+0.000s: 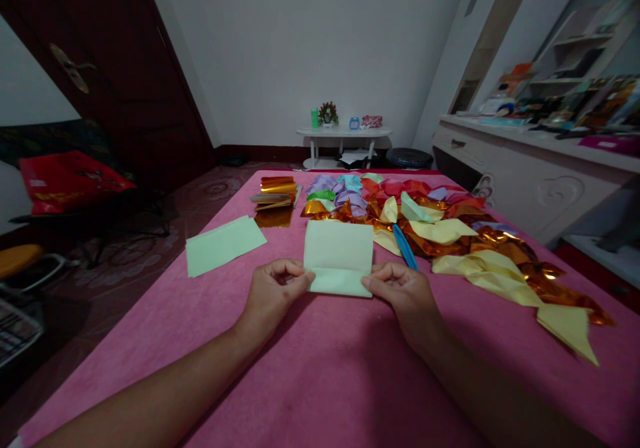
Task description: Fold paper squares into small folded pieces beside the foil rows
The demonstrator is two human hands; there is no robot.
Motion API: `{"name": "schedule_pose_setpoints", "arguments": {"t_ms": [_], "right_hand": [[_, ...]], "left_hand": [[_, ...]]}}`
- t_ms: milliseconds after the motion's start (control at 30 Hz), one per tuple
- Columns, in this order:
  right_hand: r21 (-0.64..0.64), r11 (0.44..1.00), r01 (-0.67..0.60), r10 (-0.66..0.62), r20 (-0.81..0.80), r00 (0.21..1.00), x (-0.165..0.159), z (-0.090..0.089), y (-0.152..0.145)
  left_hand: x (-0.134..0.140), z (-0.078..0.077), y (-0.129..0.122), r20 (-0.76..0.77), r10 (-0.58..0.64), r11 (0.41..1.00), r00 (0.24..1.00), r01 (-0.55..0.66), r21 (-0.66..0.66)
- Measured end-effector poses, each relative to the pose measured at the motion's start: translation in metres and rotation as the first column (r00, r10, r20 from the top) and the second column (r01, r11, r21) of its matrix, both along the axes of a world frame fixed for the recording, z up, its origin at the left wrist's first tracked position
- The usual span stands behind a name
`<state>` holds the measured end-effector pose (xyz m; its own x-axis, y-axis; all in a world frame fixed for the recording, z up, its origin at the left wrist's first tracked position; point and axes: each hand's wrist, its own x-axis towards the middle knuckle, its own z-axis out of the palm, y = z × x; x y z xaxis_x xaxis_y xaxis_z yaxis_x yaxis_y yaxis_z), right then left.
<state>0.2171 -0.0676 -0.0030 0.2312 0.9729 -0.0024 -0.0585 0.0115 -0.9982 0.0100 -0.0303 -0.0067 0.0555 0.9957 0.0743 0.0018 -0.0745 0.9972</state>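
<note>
A pale green sheet of paper (339,247) is held up between both hands over the table. A crease runs across its lower part, where a strip is folded. My left hand (277,291) pinches the lower left corner between thumb and fingers. On the opposite side, my right hand (403,295) grips the lower right corner the same way. Left of the hands lies a stack of pale green paper (225,245). Just beyond my right hand is a blue tool (404,245), perhaps scissors, its kind not clear.
Folded paper pieces (445,231) in yellow, gold, red and purple cover the table's right side. Gold foil sheets (275,201) are piled at the back left. Everything rests on a pink cloth (220,348). A white side table (345,131) stands by the wall, a cabinet (500,155) at right.
</note>
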Motion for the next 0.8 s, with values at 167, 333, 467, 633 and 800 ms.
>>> {"name": "schedule_pose_setpoints", "arguments": {"t_ms": [167,333,467,633,800], "right_hand": [[0.001,1.0,-0.003,0.003,-0.015,1.0,-0.0001,-0.0016,0.0007],[0.015,1.0,0.003,-0.002,-0.036,0.999,-0.0013,-0.0023,0.0029],[0.015,1.0,0.014,-0.015,0.001,1.0,-0.0014,-0.0005,0.0033],[0.01,0.999,0.041,-0.041,0.06,0.997,-0.0006,0.0015,0.0024],[0.009,0.998,0.061,-0.062,0.102,0.993,-0.0014,-0.0015,0.0065]], "left_hand": [[-0.0013,-0.0038,0.0016,-0.041,0.005,1.0,0.999,-0.004,0.018],[-0.0002,-0.0054,0.003,-0.047,-0.053,0.998,0.998,0.055,0.043],[-0.0004,-0.0064,0.0033,-0.027,-0.08,0.996,0.996,0.081,0.032],[-0.0017,-0.0066,0.0038,-0.032,-0.09,0.996,0.995,0.09,0.01],[-0.002,-0.0065,0.0042,-0.098,-0.092,0.993,0.991,0.098,0.061]]}}
